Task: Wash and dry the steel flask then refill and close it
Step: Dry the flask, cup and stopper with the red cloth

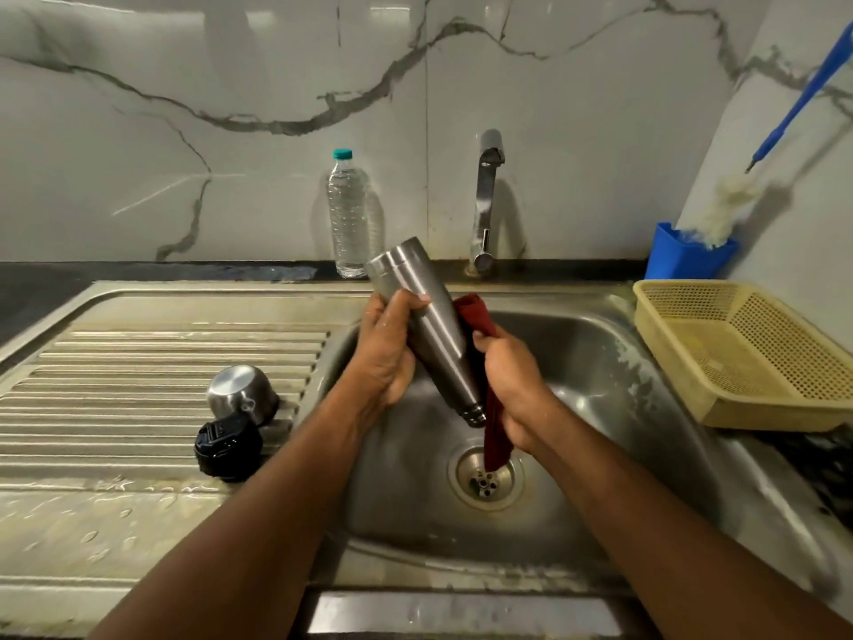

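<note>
The steel flask (429,316) is held upside down and tilted over the sink basin (600,362), its open mouth pointing down toward the drain. My left hand (387,358) grips its body from the left. My right hand (512,385) presses a dark red cloth (480,316) against the flask's right side; the cloth's tail hangs down to the drain (484,478). The flask's steel cup lid (240,394) and black stopper cap (228,448) lie on the ribbed drainboard (138,385). A clear plastic water bottle (348,214) with a teal cap stands at the back wall.
The tap (484,200) stands behind the basin with no water running. A blue holder (687,256) with a blue-handled bottle brush (738,196) sits at the back right, beside a yellow mesh basket (747,353). Water drops lie on the near counter.
</note>
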